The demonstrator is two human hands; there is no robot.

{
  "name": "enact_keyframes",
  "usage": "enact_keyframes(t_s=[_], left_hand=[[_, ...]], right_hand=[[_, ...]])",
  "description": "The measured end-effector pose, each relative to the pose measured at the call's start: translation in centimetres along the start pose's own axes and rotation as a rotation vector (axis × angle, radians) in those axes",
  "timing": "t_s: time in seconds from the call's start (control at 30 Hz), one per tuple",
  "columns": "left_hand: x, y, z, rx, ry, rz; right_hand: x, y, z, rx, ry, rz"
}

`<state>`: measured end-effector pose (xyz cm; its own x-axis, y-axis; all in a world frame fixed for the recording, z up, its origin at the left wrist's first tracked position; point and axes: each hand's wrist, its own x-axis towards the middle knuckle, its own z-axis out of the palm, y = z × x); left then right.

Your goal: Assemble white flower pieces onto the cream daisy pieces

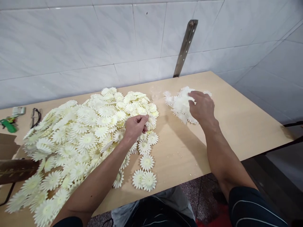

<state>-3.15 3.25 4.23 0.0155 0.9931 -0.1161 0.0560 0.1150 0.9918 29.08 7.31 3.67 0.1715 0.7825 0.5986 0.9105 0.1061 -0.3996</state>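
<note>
A big heap of pale yellow artificial flower heads [87, 142] covers the left half of the table. At its right edge is my left hand [136, 127], thumb and fingers pinched together; what lies between the fingertips is too small to make out. Several loose flower heads [147, 162] lie flat on the wood just below that hand. Over a smaller pile of white flower heads [183, 104] at the back right, my right hand [203, 105] reaches with thumb and fingers apart. Part of the white pile is hidden behind it.
The wooden table [236, 126] meets a tiled wall with an upright metal bracket [186, 47]. At the far left are a green-handled tool [8, 125], a pair of glasses [36, 117] and a brown strip [17, 170]. A faint clear item [155, 92] stands between the piles.
</note>
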Motion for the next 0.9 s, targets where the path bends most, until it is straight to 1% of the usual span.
enact_keyframes(t_s=[0.03, 0.07, 0.1, 0.13, 0.2, 0.23, 0.27, 0.3, 0.37, 0.4, 0.43, 0.47, 0.57, 0.7, 0.8, 0.9], left_hand=[[0.0, 0.0, 0.0, -0.004, -0.004, -0.005], [0.0, -0.1, 0.0, -0.008, -0.007, -0.009], [0.1, -0.1, 0.1, -0.012, -0.006, -0.012], [0.1, -0.2, 0.1, -0.010, -0.012, -0.012], [0.0, -0.2, 0.1, -0.007, -0.033, 0.005], [0.0, -0.1, 0.1, -0.002, -0.040, 0.012], [-0.1, -0.1, 0.1, 0.010, -0.045, 0.010], [-0.2, 0.0, 0.1, 0.018, -0.039, 0.012], [-0.4, 0.1, 0.2, 0.039, -0.040, 0.031], [-0.6, 0.1, 0.3, 0.045, -0.045, 0.047], [-0.7, 0.1, 0.4, 0.049, -0.052, 0.066], [-0.8, 0.1, 0.5, 0.048, -0.059, 0.085], [-1.0, -0.2, 0.7, 0.031, -0.073, 0.124], [-0.9, -0.3, 0.7, -0.007, -0.060, 0.125], [-0.9, -0.2, 0.7, -0.024, -0.045, 0.123], [-1.0, -0.1, 0.7, 0.000, -0.050, 0.124]], right_hand=[[0.1, 0.3, -0.1, -0.035, -0.045, -0.009], [0.2, 0.4, -0.2, -0.054, -0.059, -0.010], [0.3, 0.2, -0.4, -0.053, -0.038, -0.002], [0.3, -0.1, -0.6, -0.030, 0.014, 0.014], [0.0, -1.6, -0.7, 0.089, 0.108, 0.068], [-0.4, -2.7, -0.7, 0.182, 0.112, 0.100], [-1.0, -3.9, -0.5, 0.308, 0.033, 0.124], [-1.6, -5.3, -0.2, 0.448, -0.121, 0.139], [-3.2, -8.0, 0.6, 0.670, -0.503, 0.141], [-3.9, -9.3, 1.0, 0.724, -0.627, 0.126], [-4.4, -10.3, 1.4, 0.745, -0.707, 0.100], [-4.9, -11.2, 1.7, 0.743, -0.742, 0.083], [-5.4, -12.4, 2.0, 0.693, -0.737, 0.101], [-5.2, -12.2, 1.5, 0.676, -0.741, 0.174], [-5.1, -12.0, 1.1, 0.728, -0.781, 0.175], [-5.2, -12.1, 1.0, 0.720, -0.781, 0.165]])
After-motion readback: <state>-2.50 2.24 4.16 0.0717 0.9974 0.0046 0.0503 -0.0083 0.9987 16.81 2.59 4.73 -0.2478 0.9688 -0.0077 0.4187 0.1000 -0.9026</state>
